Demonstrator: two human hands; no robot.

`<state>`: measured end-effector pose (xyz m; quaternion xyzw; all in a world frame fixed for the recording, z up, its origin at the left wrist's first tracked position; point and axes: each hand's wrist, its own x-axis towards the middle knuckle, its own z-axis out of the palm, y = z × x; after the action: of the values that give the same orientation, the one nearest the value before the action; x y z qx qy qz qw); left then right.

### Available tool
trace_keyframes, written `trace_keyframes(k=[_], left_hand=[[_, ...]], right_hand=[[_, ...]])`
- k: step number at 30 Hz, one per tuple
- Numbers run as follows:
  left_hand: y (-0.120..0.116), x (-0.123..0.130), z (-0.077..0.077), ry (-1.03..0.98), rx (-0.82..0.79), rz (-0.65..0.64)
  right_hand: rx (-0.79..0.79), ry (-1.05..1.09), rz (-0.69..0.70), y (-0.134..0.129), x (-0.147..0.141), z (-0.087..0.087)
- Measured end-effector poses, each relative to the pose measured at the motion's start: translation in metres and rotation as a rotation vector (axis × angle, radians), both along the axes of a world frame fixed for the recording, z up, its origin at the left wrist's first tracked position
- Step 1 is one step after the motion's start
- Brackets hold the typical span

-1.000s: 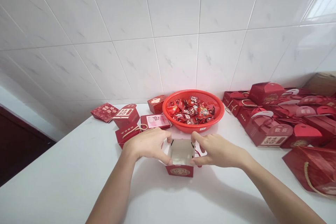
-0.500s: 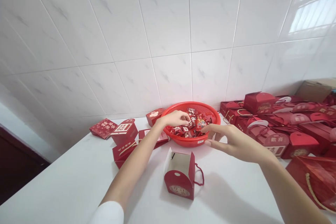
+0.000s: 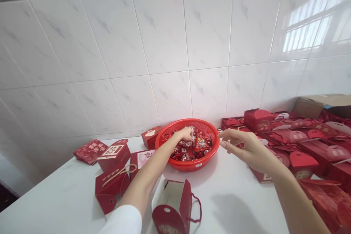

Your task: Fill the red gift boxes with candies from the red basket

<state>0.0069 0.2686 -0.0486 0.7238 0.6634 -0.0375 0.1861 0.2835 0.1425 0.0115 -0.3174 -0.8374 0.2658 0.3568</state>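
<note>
My left hand (image 3: 187,134) reaches into a red plastic basket (image 3: 186,168) full of small wrapped candies (image 3: 201,145). Its fingers are curled down among the wrappers, and what they hold, if anything, is hidden. Just off the basket's right rim, above the table, my right hand (image 3: 241,144) hovers open, thumb and fingers apart with nothing between them. In front of the basket stands a red gift box (image 3: 171,214) with its top open, a pale inside and a dark red cord handle on its right side.
Several red gift boxes (image 3: 115,155) stand to the left on the white table (image 3: 55,197). Many more red boxes (image 3: 298,140) crowd the right side, with a cardboard box (image 3: 315,106) behind them. A tiled wall (image 3: 170,44) rises behind the basket.
My view has tilted up, so the basket and open box sit lower and further left. My left hand has moved deeper into the candies, fingers more curled. My right hand stays beside the basket.
</note>
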Motion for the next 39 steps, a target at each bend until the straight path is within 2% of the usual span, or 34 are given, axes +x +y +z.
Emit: trace_keyframes(k=[5,9,12,16,21,24,28,29,31,33,35,37,39], left_hand=[[0.019,0.017,0.001,-0.159,0.136,-0.017],[0.025,0.04,-0.007,-0.295,0.149,-0.041],[0.023,0.047,-0.011,-0.4,0.138,-0.041],[0.016,0.038,-0.006,-0.536,0.096,-0.032],[0.002,0.019,0.014,-0.748,0.054,-0.035],[-0.01,0.014,0.024,-0.902,0.047,-0.054],[-0.031,0.014,0.03,-1.065,0.03,-0.112],[-0.036,0.015,0.031,-1.09,0.028,-0.13],[-0.045,0.019,0.031,-1.128,0.023,-0.161],[-0.051,0.024,0.032,-1.109,0.056,-0.193],[-0.054,0.029,0.032,-1.036,0.125,-0.217],[-0.053,0.033,0.032,-0.952,0.168,-0.221],[-0.049,0.037,0.031,-0.903,0.155,-0.209]], right_hand=[[-0.011,-0.031,-0.023,0.004,0.001,-0.003],[-0.003,-0.073,-0.011,0.004,0.001,-0.003],[-0.005,-0.107,-0.01,0.004,0.001,-0.002],[-0.006,-0.132,-0.017,0.004,0.0,-0.001],[-0.062,-0.078,-0.011,0.012,-0.002,-0.006],[-0.186,0.081,-0.025,0.024,-0.012,-0.018],[-0.518,0.452,-0.119,0.042,-0.039,-0.04],[-0.602,0.532,-0.118,0.044,-0.046,-0.046],[-0.721,0.651,-0.027,0.047,-0.059,-0.055],[-0.792,0.721,0.126,0.048,-0.069,-0.062],[-0.843,0.783,0.215,0.049,-0.076,-0.066],[-0.855,0.857,0.213,0.052,-0.08,-0.07],[-0.806,0.914,0.146,0.058,-0.082,-0.074]])
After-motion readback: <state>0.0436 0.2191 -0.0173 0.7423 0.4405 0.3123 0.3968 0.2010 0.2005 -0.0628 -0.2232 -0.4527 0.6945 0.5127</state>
